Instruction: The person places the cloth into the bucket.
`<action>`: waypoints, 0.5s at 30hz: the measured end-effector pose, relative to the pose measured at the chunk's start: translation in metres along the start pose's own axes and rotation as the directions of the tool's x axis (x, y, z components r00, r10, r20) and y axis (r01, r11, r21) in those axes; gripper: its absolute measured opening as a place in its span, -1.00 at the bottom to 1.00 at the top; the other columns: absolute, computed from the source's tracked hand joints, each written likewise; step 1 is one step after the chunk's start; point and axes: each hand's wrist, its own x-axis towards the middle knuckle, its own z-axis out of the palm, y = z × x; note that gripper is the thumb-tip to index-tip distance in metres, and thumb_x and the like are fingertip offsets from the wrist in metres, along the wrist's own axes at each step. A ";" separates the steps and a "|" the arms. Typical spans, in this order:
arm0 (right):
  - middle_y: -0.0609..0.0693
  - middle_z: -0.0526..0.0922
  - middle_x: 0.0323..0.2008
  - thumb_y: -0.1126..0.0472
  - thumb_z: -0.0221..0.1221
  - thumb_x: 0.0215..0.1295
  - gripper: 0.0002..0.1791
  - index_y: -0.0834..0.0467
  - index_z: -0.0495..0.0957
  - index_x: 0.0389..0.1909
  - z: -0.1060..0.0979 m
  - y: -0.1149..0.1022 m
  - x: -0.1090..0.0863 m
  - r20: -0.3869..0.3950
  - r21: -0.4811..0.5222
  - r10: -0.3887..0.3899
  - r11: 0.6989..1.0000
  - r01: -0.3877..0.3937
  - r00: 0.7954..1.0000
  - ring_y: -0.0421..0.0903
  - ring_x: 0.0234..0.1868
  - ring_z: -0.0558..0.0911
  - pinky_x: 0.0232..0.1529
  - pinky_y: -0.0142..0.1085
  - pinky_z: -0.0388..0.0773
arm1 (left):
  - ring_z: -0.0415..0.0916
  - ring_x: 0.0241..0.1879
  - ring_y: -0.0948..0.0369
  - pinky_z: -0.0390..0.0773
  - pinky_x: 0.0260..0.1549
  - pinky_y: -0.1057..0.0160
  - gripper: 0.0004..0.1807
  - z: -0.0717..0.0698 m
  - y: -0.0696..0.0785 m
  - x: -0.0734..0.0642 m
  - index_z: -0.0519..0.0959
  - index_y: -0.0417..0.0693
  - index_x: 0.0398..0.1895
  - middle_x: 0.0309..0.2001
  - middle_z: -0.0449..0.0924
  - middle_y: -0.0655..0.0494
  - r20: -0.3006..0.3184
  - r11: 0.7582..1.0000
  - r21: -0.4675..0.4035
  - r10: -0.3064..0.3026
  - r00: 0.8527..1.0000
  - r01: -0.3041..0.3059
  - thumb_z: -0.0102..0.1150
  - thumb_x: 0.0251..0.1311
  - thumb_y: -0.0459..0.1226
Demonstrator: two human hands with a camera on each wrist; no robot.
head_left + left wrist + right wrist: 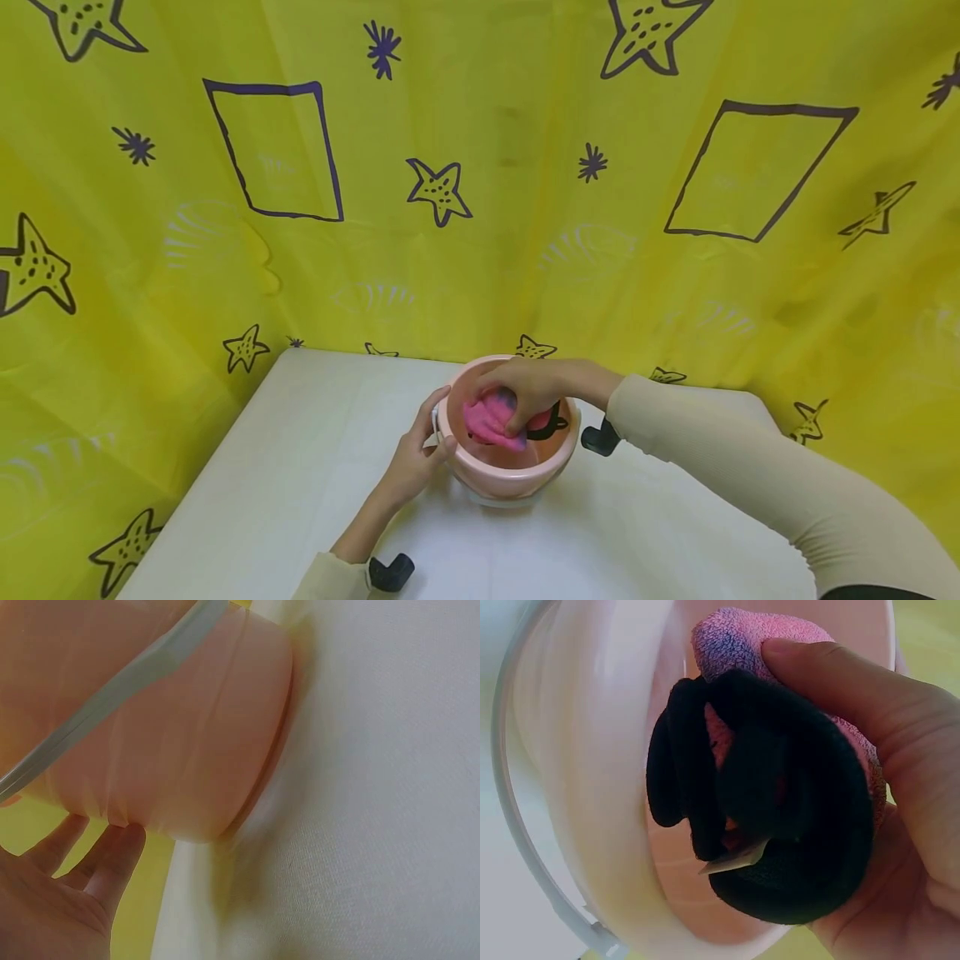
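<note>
A pale pink bucket (510,483) with a light handle (112,705) stands on the white table. My left hand (416,454) holds its left side, thumb and forefinger at the rim, and other fingertips (124,851) rest against the outer wall. My right hand (528,387) reaches into the bucket's mouth and grips a bunched pink-and-purple terry cloth (491,417). The thumb presses on the fluffy pink part. Thick black trim (810,772) curls round in a loop on this cloth, with a small white tag (739,859) sticking out. The palm hides part of it.
A yellow curtain (510,250) printed with stars and shells hangs behind and at both sides of the white table (247,492). Black wrist straps (392,573) are worn on both arms. The bucket's handle hangs down outside its wall.
</note>
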 end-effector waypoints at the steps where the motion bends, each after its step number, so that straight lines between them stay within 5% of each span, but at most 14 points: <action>1: -0.15 0.50 0.17 0.17 0.53 0.13 -0.29 -0.28 0.52 0.29 0.000 0.000 0.000 0.000 0.000 -0.001 1.000 0.001 1.000 -0.14 0.11 0.50 -0.08 -0.33 0.66 | 0.33 0.41 -0.23 0.60 0.12 -0.14 -0.21 0.000 0.000 0.000 0.10 0.46 0.59 0.57 0.19 0.03 -0.001 1.000 0.002 0.000 1.000 0.000 0.21 0.39 -0.13; 15: -0.15 0.51 0.22 0.22 0.52 0.13 -0.22 -0.24 0.46 0.36 -0.002 0.000 -0.003 -0.017 0.053 -0.071 0.996 0.072 0.997 -0.10 0.17 0.50 0.05 -0.22 0.63 | 0.33 0.41 -0.24 0.61 0.11 -0.14 -0.21 0.000 0.001 -0.001 0.09 0.45 0.59 0.55 0.22 -0.01 0.000 1.000 0.011 0.004 1.000 -0.004 0.21 0.39 -0.13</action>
